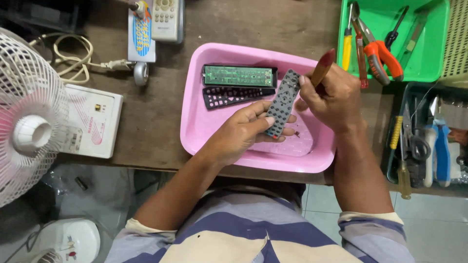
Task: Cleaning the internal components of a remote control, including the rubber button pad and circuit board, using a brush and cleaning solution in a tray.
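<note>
My left hand (243,130) holds a grey rubber keypad mat (283,104) from a remote control, tilted above a pink plastic tray (204,129). My right hand (331,97) grips a tool with a reddish-brown wooden handle (322,68) and its fingers touch the upper end of the mat. Inside the tray lie a green circuit board in a black shell (239,76) and a black front cover with button holes (234,95).
A white fan (27,126) stands at the left beside a white box (92,122). A remote control (165,19) and a coiled cable (73,58) lie at the back. A green tray (429,48) with pliers and screwdrivers and a dark bin (424,141) of tools sit on the right.
</note>
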